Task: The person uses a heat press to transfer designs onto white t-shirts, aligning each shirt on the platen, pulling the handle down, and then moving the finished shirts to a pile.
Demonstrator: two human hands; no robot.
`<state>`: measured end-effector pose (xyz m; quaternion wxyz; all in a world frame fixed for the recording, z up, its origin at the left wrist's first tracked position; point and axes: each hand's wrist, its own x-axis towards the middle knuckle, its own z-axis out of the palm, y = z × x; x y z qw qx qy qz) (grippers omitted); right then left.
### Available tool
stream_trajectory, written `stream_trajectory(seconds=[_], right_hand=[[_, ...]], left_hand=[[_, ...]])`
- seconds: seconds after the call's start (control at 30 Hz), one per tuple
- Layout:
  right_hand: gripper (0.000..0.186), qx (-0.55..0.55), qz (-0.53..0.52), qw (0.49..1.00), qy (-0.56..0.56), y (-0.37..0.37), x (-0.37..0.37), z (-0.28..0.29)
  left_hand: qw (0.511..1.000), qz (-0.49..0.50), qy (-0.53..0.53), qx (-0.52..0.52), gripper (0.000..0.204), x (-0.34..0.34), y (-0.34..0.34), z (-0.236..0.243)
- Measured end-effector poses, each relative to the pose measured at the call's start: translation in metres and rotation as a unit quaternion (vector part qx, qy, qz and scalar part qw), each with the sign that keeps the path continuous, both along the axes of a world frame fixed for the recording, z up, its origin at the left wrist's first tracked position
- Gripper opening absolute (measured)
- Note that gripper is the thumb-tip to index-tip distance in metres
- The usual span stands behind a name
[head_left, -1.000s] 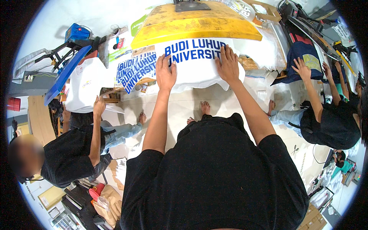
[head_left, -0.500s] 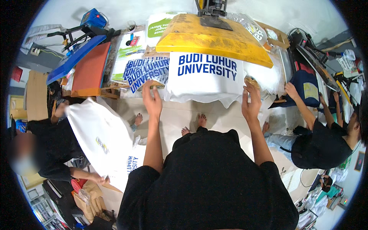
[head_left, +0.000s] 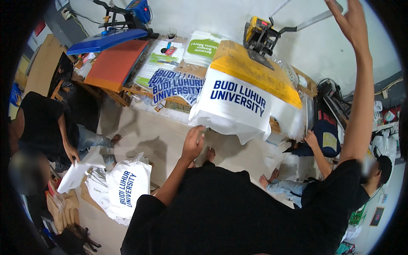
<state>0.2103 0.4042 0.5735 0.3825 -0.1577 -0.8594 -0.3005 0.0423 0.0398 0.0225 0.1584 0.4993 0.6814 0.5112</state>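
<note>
A white shirt (head_left: 240, 100) with blue block lettering hangs over the front of a heat press, its far part under the yellow top plate (head_left: 255, 70). Near its lower left hem is my left hand (head_left: 194, 143), fingers loosely bent and apart, holding nothing. High at the upper right, my right hand (head_left: 352, 23) is beside the end of the press's grey lever (head_left: 316, 19). Its thumb is stretched out; the picture's edge cuts off the other fingers. Several blue-lettered transfer sheets (head_left: 176, 87) overlap left of the shirt.
A second press has a blue plate (head_left: 104, 40) and orange bed (head_left: 117, 66). At left, a person (head_left: 42, 127) handles a white cloth (head_left: 80, 174) beside piled white shirts (head_left: 127, 187). Another person (head_left: 316, 191) sits at right by dark cloth (head_left: 325, 138).
Both hands have left the shirt's sides; my right arm has swung up to the lever, my left hand lower. My view has turned. The person at left has lowered the white cloth.
</note>
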Motion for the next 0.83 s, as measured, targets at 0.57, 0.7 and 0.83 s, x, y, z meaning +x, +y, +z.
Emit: stream_trajectory(seconds=[0.57,0.7,0.83], right_hand=[[0.040,-0.581,-0.197,0.710,-0.346,-0.123,-0.033,-0.199],[0.044,-0.611,0.005,0.754,-0.242,-0.123,0.020,-0.303],[0.077,-0.491,-0.114,0.809,-0.302,-0.139,0.016,-0.337]], left_hand=[[0.955,-0.017,-0.114,0.274,0.020,-0.017,0.093,0.186],[0.917,-0.196,-0.077,0.340,0.022,0.022,0.179,0.243],[0.911,-0.374,-0.004,0.177,0.031,0.045,0.212,0.219]])
